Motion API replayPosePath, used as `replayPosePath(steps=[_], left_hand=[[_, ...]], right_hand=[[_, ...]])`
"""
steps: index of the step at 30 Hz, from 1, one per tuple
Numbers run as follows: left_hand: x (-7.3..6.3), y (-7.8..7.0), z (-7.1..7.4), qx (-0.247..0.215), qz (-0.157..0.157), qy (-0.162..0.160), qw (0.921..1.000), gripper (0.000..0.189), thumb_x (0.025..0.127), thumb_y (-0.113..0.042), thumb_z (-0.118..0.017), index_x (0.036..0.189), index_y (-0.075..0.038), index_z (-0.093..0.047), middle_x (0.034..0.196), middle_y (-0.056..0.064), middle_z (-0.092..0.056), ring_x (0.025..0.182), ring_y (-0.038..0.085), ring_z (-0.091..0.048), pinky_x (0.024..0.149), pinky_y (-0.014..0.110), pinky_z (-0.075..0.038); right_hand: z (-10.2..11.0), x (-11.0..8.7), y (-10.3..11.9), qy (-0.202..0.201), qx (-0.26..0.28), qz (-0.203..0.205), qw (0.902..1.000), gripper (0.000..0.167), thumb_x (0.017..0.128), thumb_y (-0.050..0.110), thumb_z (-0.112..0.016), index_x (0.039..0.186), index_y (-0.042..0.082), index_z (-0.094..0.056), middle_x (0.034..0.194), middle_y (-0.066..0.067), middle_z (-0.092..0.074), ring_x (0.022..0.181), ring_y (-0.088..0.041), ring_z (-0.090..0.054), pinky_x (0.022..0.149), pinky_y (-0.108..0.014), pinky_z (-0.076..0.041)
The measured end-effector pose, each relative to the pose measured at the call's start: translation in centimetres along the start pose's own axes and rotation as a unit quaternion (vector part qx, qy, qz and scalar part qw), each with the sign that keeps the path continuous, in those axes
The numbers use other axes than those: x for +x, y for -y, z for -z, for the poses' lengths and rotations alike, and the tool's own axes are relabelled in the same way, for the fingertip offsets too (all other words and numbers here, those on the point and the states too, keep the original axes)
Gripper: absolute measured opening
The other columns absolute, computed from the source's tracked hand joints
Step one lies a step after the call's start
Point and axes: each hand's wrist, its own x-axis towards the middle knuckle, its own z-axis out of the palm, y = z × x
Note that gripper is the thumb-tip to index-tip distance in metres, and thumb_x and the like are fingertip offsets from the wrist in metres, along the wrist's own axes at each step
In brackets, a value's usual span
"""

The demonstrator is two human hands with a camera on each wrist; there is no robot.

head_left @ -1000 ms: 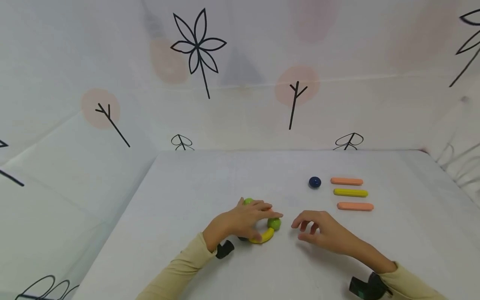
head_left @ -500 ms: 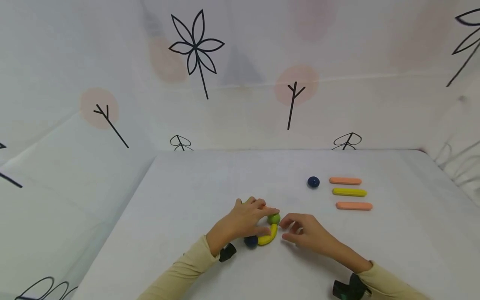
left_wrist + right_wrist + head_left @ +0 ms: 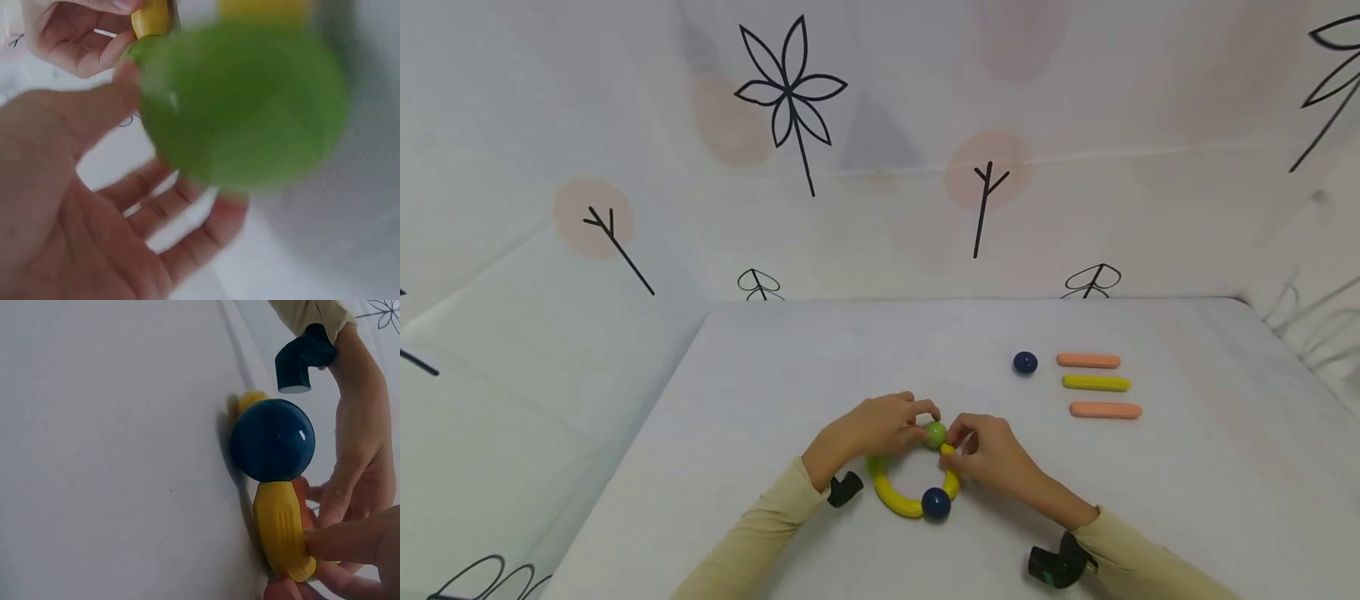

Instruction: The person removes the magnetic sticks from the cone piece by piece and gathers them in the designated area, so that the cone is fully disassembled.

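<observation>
A ring of curved rods and balls lies on the white table, partly under my hands. My left hand (image 3: 880, 427) pinches the far green ball (image 3: 935, 434) between thumb and index finger. With thumb and fingers, my right hand (image 3: 992, 450) holds the right curved yellow rod (image 3: 952, 483), which meets a dark blue ball (image 3: 936, 504) at the near side. A second curved yellow rod (image 3: 895, 498) runs left from that ball to another green ball (image 3: 244, 106), large and blurred in the left wrist view. Behind the rod, an orange piece (image 3: 300, 490) shows partly in the right wrist view.
Farther right on the table (image 3: 775, 358) lie a loose blue ball (image 3: 1026, 362), a far orange stick (image 3: 1088, 361), a yellow stick (image 3: 1096, 382) and a nearer orange stick (image 3: 1105, 410). A patterned sheet (image 3: 880, 225) hangs behind the table.
My right hand has moved left and now grips the right yellow rod. The ring has turned: its blue ball has shifted right and nearer, and more of the ring shows beside my left hand.
</observation>
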Motion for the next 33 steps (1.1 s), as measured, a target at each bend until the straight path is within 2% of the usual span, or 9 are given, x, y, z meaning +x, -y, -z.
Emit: replayPosePath(steps=[4,6,9,13,19,26,30,33], left_hand=[[0.3,0.8,0.0,-0.090,-0.031,0.021,0.9952,0.033,0.091,-0.029,-0.064,0.123,-0.026,-0.059,0.096,-0.007,-0.055,0.076,0.007,-0.052,0.065,0.020,-0.045],[0.4,1.2,0.0,-0.124,-0.044,0.021,0.9910,0.033,0.089,-0.025,-0.066,0.122,-0.024,-0.061,0.097,-0.008,-0.055,0.078,0.007,-0.052,0.066,0.019,-0.045],[0.5,1.8,-0.1,-0.160,-0.058,0.019,0.9852,0.033,0.087,-0.021,-0.070,0.119,-0.021,-0.063,0.098,-0.009,-0.057,0.082,0.007,-0.053,0.070,0.020,-0.045],[0.7,2.5,-0.2,-0.193,-0.061,0.013,0.9792,0.036,0.082,-0.018,-0.075,0.117,-0.020,-0.065,0.100,-0.009,-0.059,0.086,0.009,-0.055,0.074,0.021,-0.045],[1.0,3.1,-0.3,-0.208,-0.065,0.007,0.9759,0.036,0.080,-0.018,-0.077,0.114,-0.020,-0.066,0.101,-0.010,-0.061,0.086,0.009,-0.056,0.076,0.022,-0.046],[1.1,3.1,-0.6,-0.201,-0.074,0.002,0.9769,0.036,0.080,-0.017,-0.076,0.115,-0.017,-0.066,0.103,-0.009,-0.062,0.088,0.010,-0.056,0.078,0.021,-0.046],[1.2,3.1,-0.6,-0.191,-0.081,-0.006,0.9781,0.036,0.081,-0.016,-0.076,0.115,-0.015,-0.065,0.103,-0.007,-0.062,0.087,0.009,-0.056,0.077,0.021,-0.047],[1.1,3.5,-0.6,-0.184,-0.074,-0.024,0.9799,0.034,0.081,-0.016,-0.076,0.113,-0.015,-0.065,0.101,-0.006,-0.060,0.085,0.009,-0.056,0.075,0.021,-0.046]], right_hand=[[0.3,0.8,-0.3,0.017,-0.002,0.009,0.9998,0.017,0.076,0.013,-0.078,0.087,0.009,-0.066,0.078,0.003,-0.060,0.070,-0.015,-0.053,0.054,-0.024,-0.048],[0.3,1.2,-0.4,0.021,-0.004,0.014,0.9997,0.016,0.076,0.012,-0.078,0.086,0.009,-0.066,0.077,0.003,-0.060,0.071,-0.015,-0.053,0.056,-0.024,-0.048],[0.3,1.6,-0.4,0.023,-0.007,0.018,0.9995,0.015,0.075,0.011,-0.078,0.085,0.010,-0.067,0.077,0.004,-0.061,0.071,-0.015,-0.054,0.058,-0.023,-0.049],[0.3,1.9,-0.3,0.024,-0.012,0.016,0.9995,0.015,0.076,0.011,-0.078,0.087,0.010,-0.068,0.079,0.004,-0.062,0.071,-0.014,-0.054,0.059,-0.023,-0.049],[0.5,2.2,-0.1,0.022,-0.017,0.022,0.9994,0.016,0.076,0.008,-0.078,0.090,0.010,-0.069,0.082,0.003,-0.064,0.072,-0.014,-0.055,0.059,-0.023,-0.049],[0.5,2.3,-0.3,0.018,-0.016,0.025,0.9994,0.017,0.076,0.007,-0.077,0.091,0.007,-0.068,0.083,0.001,-0.064,0.071,-0.013,-0.055,0.059,-0.023,-0.049],[0.5,2.5,0.0,0.006,-0.023,0.015,0.9996,0.018,0.076,0.006,-0.076,0.091,0.006,-0.067,0.083,0.000,-0.064,0.072,-0.013,-0.056,0.061,-0.024,-0.049],[0.6,2.6,0.0,-0.009,-0.040,-0.008,0.9991,0.017,0.076,0.006,-0.075,0.090,0.006,-0.066,0.081,0.000,-0.063,0.072,-0.013,-0.056,0.063,-0.024,-0.050]])
